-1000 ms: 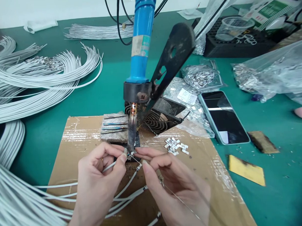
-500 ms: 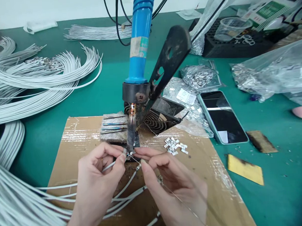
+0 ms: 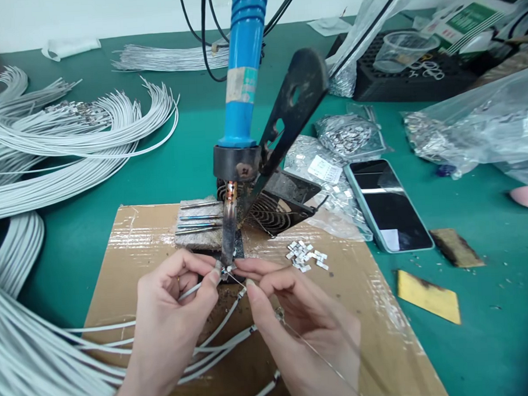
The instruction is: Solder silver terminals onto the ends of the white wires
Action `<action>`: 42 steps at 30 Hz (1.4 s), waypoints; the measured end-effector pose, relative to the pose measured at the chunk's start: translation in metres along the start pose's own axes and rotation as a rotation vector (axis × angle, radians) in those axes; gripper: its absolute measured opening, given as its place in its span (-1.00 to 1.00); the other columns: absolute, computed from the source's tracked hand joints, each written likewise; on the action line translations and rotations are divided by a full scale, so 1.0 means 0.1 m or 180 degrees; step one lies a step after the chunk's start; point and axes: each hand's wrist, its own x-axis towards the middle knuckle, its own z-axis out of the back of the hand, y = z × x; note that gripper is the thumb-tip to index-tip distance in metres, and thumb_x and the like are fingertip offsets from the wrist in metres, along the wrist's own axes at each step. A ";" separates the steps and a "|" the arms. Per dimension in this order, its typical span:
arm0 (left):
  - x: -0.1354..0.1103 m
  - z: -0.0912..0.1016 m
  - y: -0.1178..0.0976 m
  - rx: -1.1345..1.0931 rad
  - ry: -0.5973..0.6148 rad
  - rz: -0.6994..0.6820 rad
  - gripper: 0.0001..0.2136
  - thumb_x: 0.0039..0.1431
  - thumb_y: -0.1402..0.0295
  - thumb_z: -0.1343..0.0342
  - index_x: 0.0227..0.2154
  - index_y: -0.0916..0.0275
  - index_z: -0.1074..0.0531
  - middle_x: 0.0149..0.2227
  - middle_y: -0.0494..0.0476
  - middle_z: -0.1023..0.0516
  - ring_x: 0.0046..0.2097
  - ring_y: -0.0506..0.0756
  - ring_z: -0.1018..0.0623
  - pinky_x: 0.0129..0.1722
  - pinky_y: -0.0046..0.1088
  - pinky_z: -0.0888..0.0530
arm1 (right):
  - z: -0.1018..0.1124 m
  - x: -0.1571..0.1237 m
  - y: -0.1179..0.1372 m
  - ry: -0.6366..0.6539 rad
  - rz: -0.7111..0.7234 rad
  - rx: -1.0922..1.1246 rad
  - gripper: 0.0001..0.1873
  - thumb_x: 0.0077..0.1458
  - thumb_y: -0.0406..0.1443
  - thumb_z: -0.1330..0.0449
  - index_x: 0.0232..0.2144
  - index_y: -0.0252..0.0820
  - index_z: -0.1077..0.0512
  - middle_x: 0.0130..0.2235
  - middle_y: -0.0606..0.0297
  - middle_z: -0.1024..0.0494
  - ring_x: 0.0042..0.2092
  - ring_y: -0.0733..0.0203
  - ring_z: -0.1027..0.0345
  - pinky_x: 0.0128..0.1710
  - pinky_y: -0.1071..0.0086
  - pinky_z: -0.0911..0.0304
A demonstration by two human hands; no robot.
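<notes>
A blue soldering iron [image 3: 237,100] is clamped tip-down in a black bracket [image 3: 292,103], its metal barrel ending between my fingertips. My left hand [image 3: 173,313] pinches a white wire [image 3: 190,291], holding its end against the tip. My right hand [image 3: 304,319] is closed, with thumb and forefinger on a thin solder wire [image 3: 236,278] that reaches the tip and trails down across the palm. A small shiny metal piece [image 3: 229,269] shows at the tip; exactly how it joins the wire is hidden by fingers. Several white wires with metal ends [image 3: 228,316] lie beneath my hands.
Cardboard [image 3: 130,244] covers the green table [image 3: 191,125]. Loose metal tabs [image 3: 307,255] lie right of the iron, near a phone [image 3: 389,204] and a yellow sponge [image 3: 428,296]. A black fan [image 3: 275,209] stands behind. White wire bundles [image 3: 81,136] fill the left.
Almost nothing differs. The view has shifted very slightly, while both hands keep their places at the iron's tip.
</notes>
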 end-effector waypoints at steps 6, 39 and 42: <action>-0.01 -0.01 -0.01 -0.0031 -0.0019 0.0015 -0.89 -0.12 0.51 -0.40 -0.58 0.26 -0.57 -0.41 -0.01 -0.65 -0.46 -0.14 -0.54 -0.43 -0.81 -0.46 | -0.04 -0.01 0.06 -0.0137 -0.0096 0.0031 -0.78 0.21 -0.38 -0.29 -0.48 -0.06 -0.46 -0.17 0.37 -0.75 -0.09 0.27 -0.65 -0.11 0.53 -0.48; 0.03 0.07 0.11 0.0047 0.0249 -0.0194 -0.87 0.06 0.54 -0.34 -0.53 0.24 -0.58 -0.37 -0.03 -0.65 -0.48 -0.17 -0.50 -0.45 -0.84 -0.41 | -0.03 -0.01 0.03 -0.0130 -0.0045 -0.0079 -0.78 0.22 -0.37 -0.31 -0.48 -0.09 -0.48 -0.19 0.28 -0.75 -0.13 0.18 -0.67 -0.20 0.46 -0.53; 0.03 0.07 0.11 0.0057 0.0282 -0.0158 -0.86 0.08 0.53 -0.34 -0.53 0.24 -0.57 -0.37 -0.02 -0.65 -0.46 -0.16 -0.51 -0.43 -0.82 -0.43 | -0.03 -0.01 0.02 -0.0170 -0.0026 -0.0095 -0.78 0.21 -0.35 -0.32 -0.48 -0.09 -0.48 -0.20 0.26 -0.75 -0.12 0.15 -0.67 -0.23 0.45 -0.53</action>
